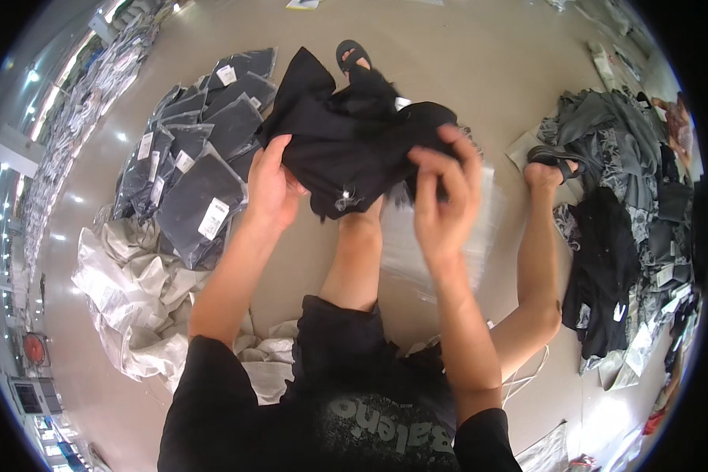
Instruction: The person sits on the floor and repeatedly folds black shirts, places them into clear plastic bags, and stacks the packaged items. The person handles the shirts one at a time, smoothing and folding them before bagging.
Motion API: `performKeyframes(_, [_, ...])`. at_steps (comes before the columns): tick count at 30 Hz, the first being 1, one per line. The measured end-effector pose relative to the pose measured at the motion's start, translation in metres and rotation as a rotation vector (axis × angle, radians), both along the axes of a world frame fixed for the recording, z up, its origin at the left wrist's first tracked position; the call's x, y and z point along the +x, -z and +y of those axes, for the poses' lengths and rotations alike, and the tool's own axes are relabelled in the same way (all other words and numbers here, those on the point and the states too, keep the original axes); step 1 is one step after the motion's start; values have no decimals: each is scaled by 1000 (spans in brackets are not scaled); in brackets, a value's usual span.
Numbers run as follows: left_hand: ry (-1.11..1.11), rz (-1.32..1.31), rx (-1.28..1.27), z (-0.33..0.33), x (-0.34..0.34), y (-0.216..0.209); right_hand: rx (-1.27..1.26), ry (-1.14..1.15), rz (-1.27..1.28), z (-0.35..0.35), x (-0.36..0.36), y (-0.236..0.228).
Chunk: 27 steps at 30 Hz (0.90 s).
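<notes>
A black cloth garment (330,130) is held up over my leg, a small white tag or thread tuft hanging at its lower edge. My left hand (269,187) is closed on the garment's left side, thumb on top and the other fingers mostly hidden beneath. At the right side of the cloth, my right hand (450,193) has its fingers apart and somewhat blurred by motion. Its fingertips are over or against the black fabric, though whether they touch it is unclear. Partly under that hand, clear plastic bags (440,236) lie flat on the floor.
To the left, bagged dark garments (200,193) with white labels are piled up. A crumpled off-white sack (134,295) lies nearer me. Grey, patterned and black clothes (606,252) are heaped at the right, beside my sandalled foot (551,161). My other sandal (352,57) is beyond the garment.
</notes>
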<state>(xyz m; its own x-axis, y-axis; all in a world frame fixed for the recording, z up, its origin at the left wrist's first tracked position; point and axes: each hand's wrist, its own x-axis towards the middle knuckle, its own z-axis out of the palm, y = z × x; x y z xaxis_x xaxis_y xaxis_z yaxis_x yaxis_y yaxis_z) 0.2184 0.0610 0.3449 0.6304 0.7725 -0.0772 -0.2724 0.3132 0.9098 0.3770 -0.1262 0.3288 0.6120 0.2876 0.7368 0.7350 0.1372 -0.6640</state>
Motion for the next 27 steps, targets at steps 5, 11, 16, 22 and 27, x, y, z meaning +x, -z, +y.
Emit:
performKeyframes(5, [-38,-89,-135,-15,20,5,20,-307,86,8,-46,17])
performKeyframes(11, [-35,-102,-155,-16,18,28,-2,-303,164,15,-49,31])
performKeyframes(16, [-186,-51,-128,-4,21,46,-162,-524,333,-34,-17,26])
performKeyframes(22, [-275,-38,-157,1,10,50,-633,-1114,849,-171,59,21])
performKeyframes(27, [-168,-71,-188,17,-9,79,-1268,-872,-78,-211,44,59])
